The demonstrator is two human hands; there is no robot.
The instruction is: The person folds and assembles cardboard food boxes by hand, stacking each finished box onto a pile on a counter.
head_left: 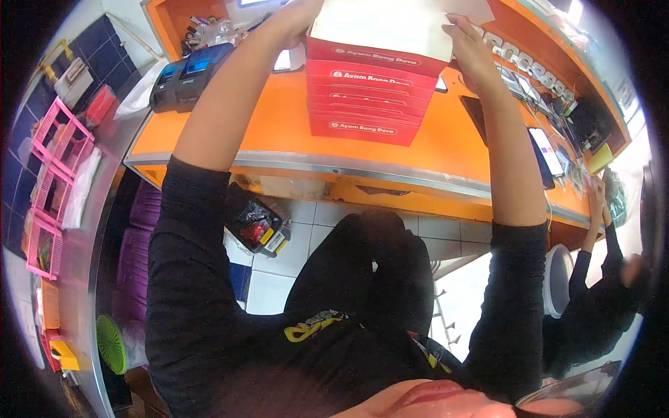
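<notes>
A stack of red cardboard food boxes point(366, 104) with white lettering stands on the orange counter point(272, 129) before me. The topmost box point(380, 31) shows its pale inner side, with a flap reaching out at the upper right. At its left edge my left hand point(296, 24) is closed on the cardboard; its fingertips are hidden by the box. My right hand point(470, 49) pinches the right edge near the flap, thumb on the inner side.
Black devices with blue screens point(191, 73) sit at the counter's left end. Right of the stack lie a lit phone point(547, 152) and cables. Pink baskets point(52, 188) hang at far left. Another person point(592, 299) is at the right, near a white bucket point(556, 279).
</notes>
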